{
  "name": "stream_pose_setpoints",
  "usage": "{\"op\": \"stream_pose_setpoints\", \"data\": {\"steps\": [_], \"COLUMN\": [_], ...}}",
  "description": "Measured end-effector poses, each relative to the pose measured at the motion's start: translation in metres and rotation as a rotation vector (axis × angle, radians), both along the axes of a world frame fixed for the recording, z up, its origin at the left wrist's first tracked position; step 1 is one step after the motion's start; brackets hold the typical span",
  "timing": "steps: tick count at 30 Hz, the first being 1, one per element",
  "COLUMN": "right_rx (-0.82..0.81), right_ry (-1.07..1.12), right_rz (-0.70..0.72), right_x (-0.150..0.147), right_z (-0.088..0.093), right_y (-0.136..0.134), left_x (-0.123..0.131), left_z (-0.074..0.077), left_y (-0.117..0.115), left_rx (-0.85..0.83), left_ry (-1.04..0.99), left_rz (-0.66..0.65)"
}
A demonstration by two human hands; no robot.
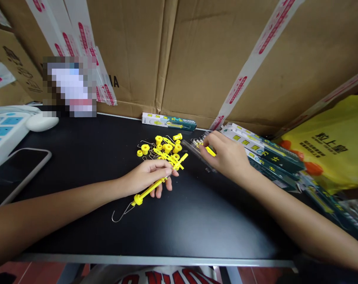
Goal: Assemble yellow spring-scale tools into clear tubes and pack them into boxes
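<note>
My left hand (148, 177) is closed around a spring scale (151, 189), a yellow rod with a cap and a wire hook at its lower left end. The hook hangs free over the black table. Beyond the fingers lies a pile of yellow plastic parts (167, 148), with caps, nuts and wire hooks mixed together. My right hand (224, 152) reaches down at the right of the pile, its fingers curled over clear plastic tubes (198, 156) and small metal springs (196, 141). A yellow strip (210, 151) shows beside its thumb; the fingertips are partly hidden.
One printed box (168, 121) lies against the large cardboard carton (214, 51). More printed boxes (264, 150) are stacked at right, near a yellow bag (329, 142). At left are a phone (19, 169), a power strip (7, 128) and a white rounded object (43, 121).
</note>
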State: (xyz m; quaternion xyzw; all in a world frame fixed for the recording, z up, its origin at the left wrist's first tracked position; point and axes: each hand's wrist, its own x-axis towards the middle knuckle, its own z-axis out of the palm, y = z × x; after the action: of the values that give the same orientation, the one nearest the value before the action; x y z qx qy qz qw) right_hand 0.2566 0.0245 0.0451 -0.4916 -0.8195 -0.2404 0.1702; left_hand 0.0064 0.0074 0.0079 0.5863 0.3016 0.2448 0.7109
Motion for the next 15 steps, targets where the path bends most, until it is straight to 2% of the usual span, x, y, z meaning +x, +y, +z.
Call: {"op": "stream_pose_setpoints", "data": {"steps": [3, 7, 12, 15], "right_rx": [-0.180, -0.387, -0.369, -0.325], "right_ry": [-0.099, -0.198, -0.282, -0.347], "right_rz": [-0.158, -0.208, -0.218, -0.278], "right_x": [0.010, 0.016, 0.003, -0.005], "right_z": [0.012, 0.017, 0.005, -0.002], "right_y": [0.005, 0.007, 0.000, -0.005], "left_x": [0.000, 0.002, 0.002, 0.002], "left_z": [-0.001, -0.001, -0.001, -0.002], "left_y": [0.000, -0.001, -0.001, -0.001], "left_rx": [0.013, 0.025, 0.035, 0.048], "left_ry": [-0.009, -0.010, 0.000, 0.020], "left_rz": [0.026, 0.048, 0.076, 0.085]}}
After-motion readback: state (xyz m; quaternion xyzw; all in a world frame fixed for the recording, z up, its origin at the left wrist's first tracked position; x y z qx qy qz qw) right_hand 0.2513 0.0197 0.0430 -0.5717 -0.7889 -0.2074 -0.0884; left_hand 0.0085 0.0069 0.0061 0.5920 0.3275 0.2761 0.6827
